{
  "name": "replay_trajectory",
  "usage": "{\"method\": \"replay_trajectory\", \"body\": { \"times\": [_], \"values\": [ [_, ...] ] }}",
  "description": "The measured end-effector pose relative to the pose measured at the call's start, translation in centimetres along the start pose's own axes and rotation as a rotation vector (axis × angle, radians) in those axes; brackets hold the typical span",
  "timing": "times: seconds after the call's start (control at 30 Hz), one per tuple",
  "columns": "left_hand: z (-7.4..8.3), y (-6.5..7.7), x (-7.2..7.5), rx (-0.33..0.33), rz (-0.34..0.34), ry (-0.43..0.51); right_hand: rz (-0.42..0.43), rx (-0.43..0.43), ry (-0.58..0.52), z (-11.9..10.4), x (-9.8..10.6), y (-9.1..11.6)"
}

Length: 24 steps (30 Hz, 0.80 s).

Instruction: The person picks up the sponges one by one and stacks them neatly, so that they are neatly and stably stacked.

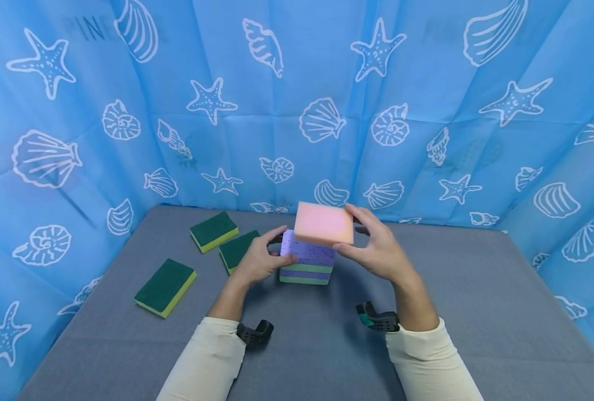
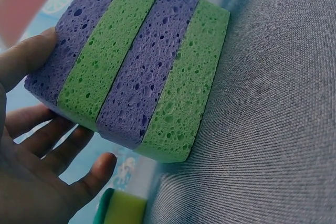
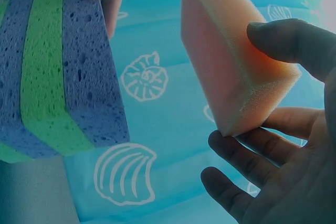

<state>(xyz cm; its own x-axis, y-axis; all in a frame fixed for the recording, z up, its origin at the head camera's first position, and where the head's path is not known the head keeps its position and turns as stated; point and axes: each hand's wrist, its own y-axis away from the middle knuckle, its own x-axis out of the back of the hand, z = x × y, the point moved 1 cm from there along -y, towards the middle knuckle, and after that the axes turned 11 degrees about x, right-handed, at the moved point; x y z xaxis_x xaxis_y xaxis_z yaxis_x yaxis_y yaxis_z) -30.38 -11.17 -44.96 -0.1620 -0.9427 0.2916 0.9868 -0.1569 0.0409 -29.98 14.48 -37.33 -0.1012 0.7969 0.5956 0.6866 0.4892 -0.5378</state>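
Observation:
A stack of sponges in alternating purple and green layers stands on the grey table. My left hand (image 1: 259,260) grips the top purple sponge (image 1: 309,252) at its left side, thumb on the near face and fingers behind. In the left wrist view the layers (image 2: 142,72) lie flush, with a green sponge (image 2: 184,87) at the bottom. Above the stack, apart from it, my right hand (image 1: 377,245) pinches a peach-pink sponge (image 1: 324,223) by its right end between thumb and fingers. The right wrist view shows a gap between this peach sponge (image 3: 236,61) and the stack (image 3: 50,77).
Left of the stack lie three green-and-yellow scrub sponges: one at the back (image 1: 214,231), one partly behind my left hand (image 1: 236,250), one nearer the front (image 1: 165,287). A blue shell-print curtain (image 1: 297,150) hangs behind the grey table (image 1: 452,289).

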Motion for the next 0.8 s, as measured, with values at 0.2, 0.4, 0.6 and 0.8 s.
{"method": "replay_trajectory", "body": {
  "times": [0.2,0.4,0.6,0.8],
  "values": [
    [0.1,0.0,0.0,0.009,-0.01,0.004,0.0,0.017,-0.025,0.0,-0.6,-0.5],
    [2.1,1.2,0.1,-0.013,-0.032,-0.004,-0.011,0.021,-0.036,0.2,-1.1,-0.6],
    [3.6,2.1,0.3,-0.018,-0.032,0.0,-0.026,0.006,-0.016,0.5,-1.4,-0.6],
    [3.5,2.2,0.3,-0.022,-0.028,-0.003,-0.045,-0.015,-0.006,0.8,-1.9,-0.7]
  ]
}}
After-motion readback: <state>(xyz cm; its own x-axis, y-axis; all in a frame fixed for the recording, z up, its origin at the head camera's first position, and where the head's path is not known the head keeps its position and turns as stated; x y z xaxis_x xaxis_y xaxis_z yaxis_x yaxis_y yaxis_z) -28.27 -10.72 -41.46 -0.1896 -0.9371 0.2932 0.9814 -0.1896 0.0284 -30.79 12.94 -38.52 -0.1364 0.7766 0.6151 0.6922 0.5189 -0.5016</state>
